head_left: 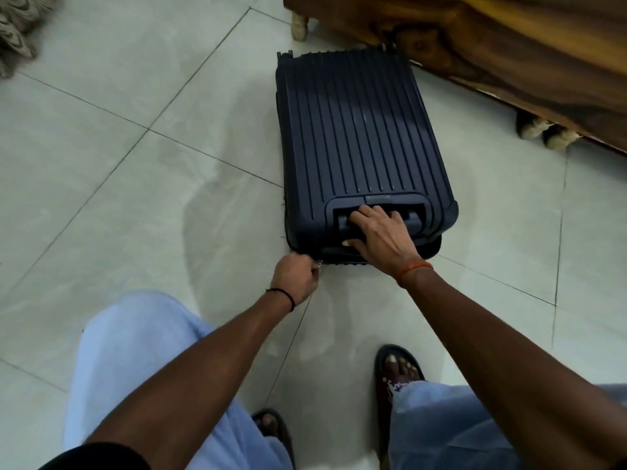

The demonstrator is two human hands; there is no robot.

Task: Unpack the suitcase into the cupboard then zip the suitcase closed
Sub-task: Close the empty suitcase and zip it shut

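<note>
A dark blue ribbed hard-shell suitcase [356, 130] lies flat on the tiled floor, lid down over its base. My right hand [376, 232] grips its top carry handle [342, 220], fingers curled over the bar and thumb on the near edge. My left hand [297, 274] is at the suitcase's near left corner and pinches a small metal zip pull [320, 264]. The seam along the near edge looks slightly parted on the right side. No cupboard is in view.
A wooden furniture piece [509, 52] on short pale legs stands right behind and beside the suitcase. A patterned fabric [17, 28] sits at the top left. My sandalled feet [398, 366] are on the pale floor tiles [135, 147] just in front of the case.
</note>
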